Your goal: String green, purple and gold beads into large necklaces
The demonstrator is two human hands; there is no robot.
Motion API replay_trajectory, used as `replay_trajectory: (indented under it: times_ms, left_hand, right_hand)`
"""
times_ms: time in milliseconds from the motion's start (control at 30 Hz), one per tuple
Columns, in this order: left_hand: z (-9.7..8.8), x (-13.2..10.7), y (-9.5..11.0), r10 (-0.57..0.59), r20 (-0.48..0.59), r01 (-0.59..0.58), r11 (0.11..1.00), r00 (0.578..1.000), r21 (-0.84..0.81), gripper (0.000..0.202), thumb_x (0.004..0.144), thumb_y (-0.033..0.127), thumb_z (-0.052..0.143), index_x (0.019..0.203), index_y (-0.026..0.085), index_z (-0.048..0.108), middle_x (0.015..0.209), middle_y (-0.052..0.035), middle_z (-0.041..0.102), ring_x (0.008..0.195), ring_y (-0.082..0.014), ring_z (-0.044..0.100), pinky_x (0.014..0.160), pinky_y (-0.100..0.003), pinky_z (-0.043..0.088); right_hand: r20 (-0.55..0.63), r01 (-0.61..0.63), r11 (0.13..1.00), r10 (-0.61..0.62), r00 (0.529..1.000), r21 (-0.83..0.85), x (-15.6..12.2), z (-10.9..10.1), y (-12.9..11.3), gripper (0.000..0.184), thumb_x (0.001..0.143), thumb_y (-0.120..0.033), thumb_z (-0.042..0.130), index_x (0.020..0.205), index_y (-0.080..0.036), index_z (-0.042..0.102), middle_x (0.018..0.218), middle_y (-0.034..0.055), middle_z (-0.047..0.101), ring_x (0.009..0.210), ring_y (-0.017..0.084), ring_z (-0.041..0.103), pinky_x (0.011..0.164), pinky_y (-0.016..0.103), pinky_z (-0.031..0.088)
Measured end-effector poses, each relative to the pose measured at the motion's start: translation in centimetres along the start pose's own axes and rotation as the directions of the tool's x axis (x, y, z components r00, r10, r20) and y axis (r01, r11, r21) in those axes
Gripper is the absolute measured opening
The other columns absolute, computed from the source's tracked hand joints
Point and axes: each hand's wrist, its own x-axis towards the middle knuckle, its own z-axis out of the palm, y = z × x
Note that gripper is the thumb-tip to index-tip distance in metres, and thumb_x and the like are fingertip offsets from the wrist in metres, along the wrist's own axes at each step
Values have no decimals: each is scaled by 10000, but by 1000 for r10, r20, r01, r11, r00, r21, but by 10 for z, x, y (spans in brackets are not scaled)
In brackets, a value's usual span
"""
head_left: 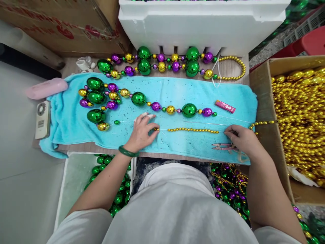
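Observation:
My left hand (pixel 142 131), with a green bangle on its wrist, pinches the left end of a strand of small gold beads (pixel 193 129) that lies stretched across a turquoise towel (pixel 162 89). My right hand (pixel 240 138) is closed on the same strand near its right end, beside small pink pliers (pixel 223 146). The strand runs on to the right into a cardboard box of gold beads (pixel 299 115). Above my hands lies a string of big green, purple and gold balls (pixel 138 99).
A finished green, purple and gold necklace (pixel 162 64) lies behind the towel, below a white foam box (pixel 203 23). A pink lighter (pixel 225 106), a pink case (pixel 47 88) and a small white fan (pixel 42 119) are on the board. More beads lie below near my lap.

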Motion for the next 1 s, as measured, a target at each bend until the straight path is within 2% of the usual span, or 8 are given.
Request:
replay_trajectory:
  times_ms: [167,300,400,600,700,867,1000]
  left_hand:
    - [11,6,18,69,5,-69,998,998,-11,290,833,398,611,1060,229,675,1346,-92,538,1337,-328,346,1105,-528,293]
    - [24,16,34,88,14,-88,996,996,-29,248,845,396,603,1009,235,695,1323,-88,557,1323,-330,360,1089,-532,307]
    - [25,17,35,81,3,-81,997,997,-19,188,860,339,577,953,248,712,1305,-70,572,1311,-327,372,1082,-534,310]
    - [12,8,20,37,-19,-36,999,999,24,180,853,331,576,934,238,708,1312,-76,569,1296,-340,380,1070,-552,315]
    - [14,10,28,52,-21,-51,998,998,21,229,841,361,599,1004,231,694,1305,-85,573,1287,-336,394,1070,-539,325]
    - [31,25,54,112,-16,-113,994,994,-12,233,874,378,567,1011,244,698,1287,-86,583,1279,-331,404,1063,-539,323]
    - [33,24,51,84,-41,-84,996,996,11,194,895,314,525,948,235,694,1256,-82,600,1261,-321,423,1054,-532,334]
  right_hand:
    - [17,-38,999,39,999,-26,0,0,-1,193,758,-365,525,763,-217,649,572,11,602,530,176,530,535,288,387]
    - [3,-14,1000,14,1000,-14,-1,1,-1,181,761,-357,525,757,-217,640,599,13,615,542,171,530,537,283,386]
    - [6,-5,1000,5,1000,-5,-1,0,-2,168,761,-351,528,748,-219,630,593,10,615,538,168,529,538,280,387]
    - [8,30,1000,-30,1000,-3,0,0,-1,152,765,-338,521,732,-225,618,598,11,626,547,168,528,530,274,370]
    - [20,27,1000,-27,999,-14,0,0,0,149,777,-334,519,750,-225,618,630,13,641,552,165,522,538,275,365]
    - [17,33,999,-33,999,-4,-1,2,0,144,798,-322,508,766,-224,608,661,16,639,570,167,522,545,276,356]
    - [28,29,1000,-29,999,-12,-1,2,1,141,812,-310,508,776,-221,612,679,23,639,587,170,525,560,278,364]
